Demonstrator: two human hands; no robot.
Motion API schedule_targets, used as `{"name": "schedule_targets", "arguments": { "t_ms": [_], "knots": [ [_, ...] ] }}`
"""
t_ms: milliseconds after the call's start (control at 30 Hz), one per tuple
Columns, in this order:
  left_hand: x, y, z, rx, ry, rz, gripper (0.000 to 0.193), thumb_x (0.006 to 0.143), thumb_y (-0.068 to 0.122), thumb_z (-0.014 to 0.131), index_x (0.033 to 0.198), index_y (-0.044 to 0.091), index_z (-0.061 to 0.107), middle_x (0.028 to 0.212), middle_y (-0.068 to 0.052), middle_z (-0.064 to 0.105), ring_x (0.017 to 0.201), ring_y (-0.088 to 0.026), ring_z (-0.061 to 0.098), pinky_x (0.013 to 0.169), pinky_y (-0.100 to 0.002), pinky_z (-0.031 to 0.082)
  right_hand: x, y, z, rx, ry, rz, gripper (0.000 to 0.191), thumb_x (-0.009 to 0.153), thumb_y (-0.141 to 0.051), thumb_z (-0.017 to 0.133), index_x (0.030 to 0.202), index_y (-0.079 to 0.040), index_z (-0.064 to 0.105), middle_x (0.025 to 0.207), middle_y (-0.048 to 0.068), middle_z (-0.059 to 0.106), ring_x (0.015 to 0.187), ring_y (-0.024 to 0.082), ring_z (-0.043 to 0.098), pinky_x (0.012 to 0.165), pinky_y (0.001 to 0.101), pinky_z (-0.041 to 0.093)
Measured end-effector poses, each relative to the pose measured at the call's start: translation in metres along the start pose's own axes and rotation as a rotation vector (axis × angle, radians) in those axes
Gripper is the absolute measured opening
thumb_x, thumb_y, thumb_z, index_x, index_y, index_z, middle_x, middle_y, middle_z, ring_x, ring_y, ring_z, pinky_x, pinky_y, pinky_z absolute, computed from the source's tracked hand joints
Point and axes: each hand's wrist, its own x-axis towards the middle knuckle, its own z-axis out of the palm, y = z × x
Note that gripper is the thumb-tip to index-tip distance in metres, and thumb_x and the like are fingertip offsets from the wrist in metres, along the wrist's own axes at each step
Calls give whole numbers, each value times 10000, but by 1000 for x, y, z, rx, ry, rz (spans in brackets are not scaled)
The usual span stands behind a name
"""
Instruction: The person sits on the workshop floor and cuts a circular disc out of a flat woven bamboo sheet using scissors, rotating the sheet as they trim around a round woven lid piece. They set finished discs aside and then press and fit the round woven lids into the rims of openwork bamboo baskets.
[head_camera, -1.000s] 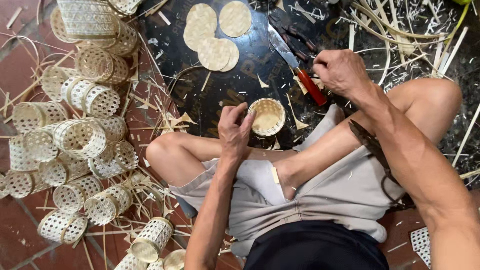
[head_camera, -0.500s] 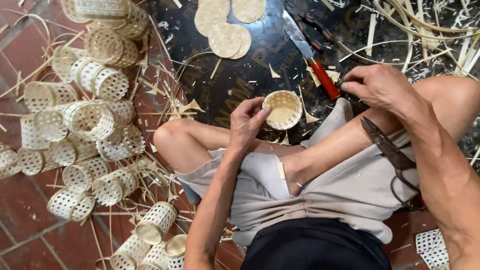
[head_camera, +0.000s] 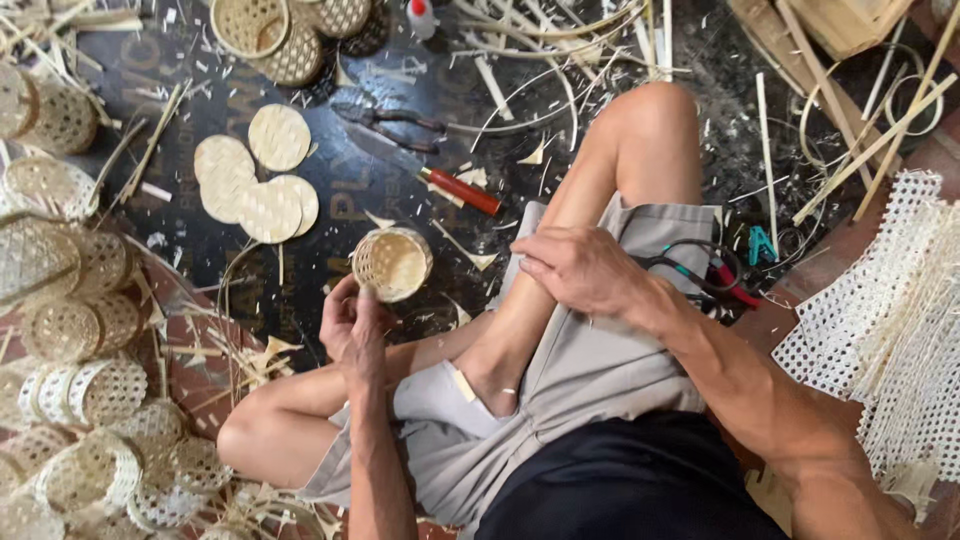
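On the dark mat between my knees, a small woven basket (head_camera: 392, 263) stands upright, mouth up.

From the head camera: my left hand (head_camera: 352, 325) touches the basket's near rim with loose fingers, its grip not closed on anything; my right hand (head_camera: 583, 270) lies open on my shin, holding nothing. Round woven discs (head_camera: 257, 180) lie well apart up the mat, a red-handled knife (head_camera: 455, 189) near the basket. Judging from this, a light nudge could tip the basket, since nothing clamps it, and the knife's blade lies close to my reach.
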Motion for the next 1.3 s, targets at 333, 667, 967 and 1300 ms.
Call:
{"name": "schedule_targets", "arguments": {
  "t_ms": [333,667,967,1300],
  "knots": [
    [2,-11,9,-83,-66,7,395,1022,168,654,1381,7,625,880,-6,676,696,-54,586,605,-214,500,101,-46,112,-305,-483,-428,217,915,-82,599,1079,29,687,1063,196,693,969,361,699,783,453,568],
    [4,-3,12,-106,-92,-135,385,1010,187,624,1353,14,648,903,-14,713,707,-62,623,623,-222,540,154,-16,171,-446,-673,-419,149,829,-166,682,850,-49,770,870,180,746,811,350,723,709,459,565],
    [1,-24,16,-99,-109,-75,304,1037,195,597,1251,-17,635,890,-45,695,681,-86,619,600,-242,538,135,-31,169,-399,-559,-215,140,748,-158,742,806,-33,767,821,187,735,764,330,732,655,445,577],
    [-2,-24,4,-168,-81,-277,361,923,112,700,1253,-3,611,997,-67,676,774,-142,659,606,-295,595,124,-21,148,-348,-516,-480,141,794,-124,691,783,6,744,783,212,710,732,376,719,629,471,564]
  ]
}}
